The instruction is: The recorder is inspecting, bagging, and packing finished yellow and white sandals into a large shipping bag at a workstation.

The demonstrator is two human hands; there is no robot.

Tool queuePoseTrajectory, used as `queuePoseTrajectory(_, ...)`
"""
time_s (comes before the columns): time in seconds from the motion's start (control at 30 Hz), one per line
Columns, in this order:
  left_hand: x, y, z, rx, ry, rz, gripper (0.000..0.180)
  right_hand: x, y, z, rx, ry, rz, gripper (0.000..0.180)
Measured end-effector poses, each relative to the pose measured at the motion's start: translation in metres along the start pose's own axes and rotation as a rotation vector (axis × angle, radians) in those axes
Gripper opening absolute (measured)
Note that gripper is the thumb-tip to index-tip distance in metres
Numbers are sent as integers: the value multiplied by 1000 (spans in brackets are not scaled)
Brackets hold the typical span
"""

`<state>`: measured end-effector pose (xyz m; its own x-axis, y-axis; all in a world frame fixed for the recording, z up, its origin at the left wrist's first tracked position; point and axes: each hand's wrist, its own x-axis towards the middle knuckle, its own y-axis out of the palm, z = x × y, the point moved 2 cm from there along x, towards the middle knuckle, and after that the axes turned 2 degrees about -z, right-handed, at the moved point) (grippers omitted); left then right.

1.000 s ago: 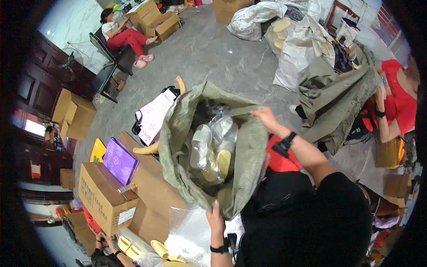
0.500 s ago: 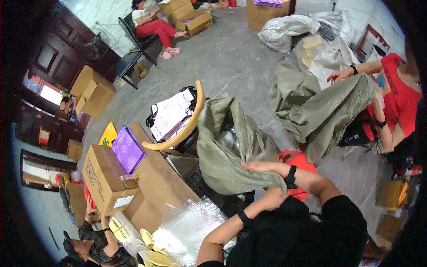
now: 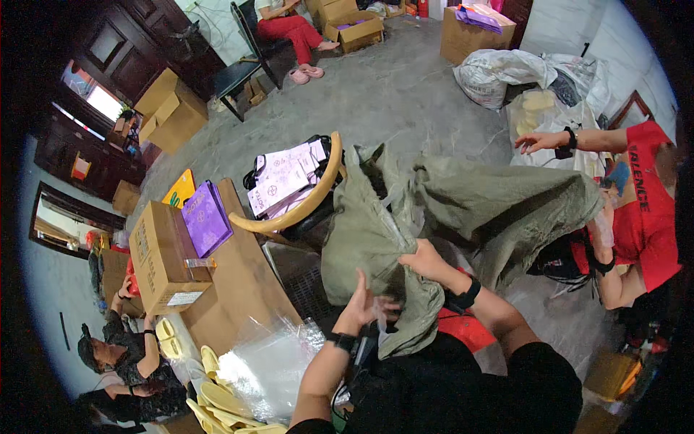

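A big olive-green woven sack [image 3: 369, 231] hangs collapsed in front of me. My right hand [image 3: 425, 262] grips its bunched cloth from the right side. My left hand [image 3: 365, 305] is closed on the sack's lower fold together with a bit of clear plastic. Both wrists wear black bands. What lies inside the sack is hidden.
A person in a red shirt [image 3: 643, 217] on the right holds a second green sack [image 3: 506, 202]. A basket with a tan handle [image 3: 303, 202] holds papers. Cardboard boxes [image 3: 163, 253], clear bags [image 3: 271, 362] and yellow slippers [image 3: 217, 394] lie at left. Another person [image 3: 289, 25] sits far back.
The sack, held up and wide open a second ago, has been lowered and collapsed. Both my hands have come down and together onto its bunched cloth.
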<state>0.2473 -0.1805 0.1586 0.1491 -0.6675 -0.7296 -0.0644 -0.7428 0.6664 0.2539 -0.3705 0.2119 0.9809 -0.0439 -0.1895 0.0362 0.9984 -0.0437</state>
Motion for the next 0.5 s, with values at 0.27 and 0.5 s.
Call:
queuePoseTrajectory(0.27, 105, 64, -90, -110, 545, 177, 54, -17, -12, 47, -479, -414, -124, 20)
queuePoseTrajectory(0.5, 125, 123, -104, 130, 116, 315, 53, -25, -76, 74, -1040, -428, -134, 67)
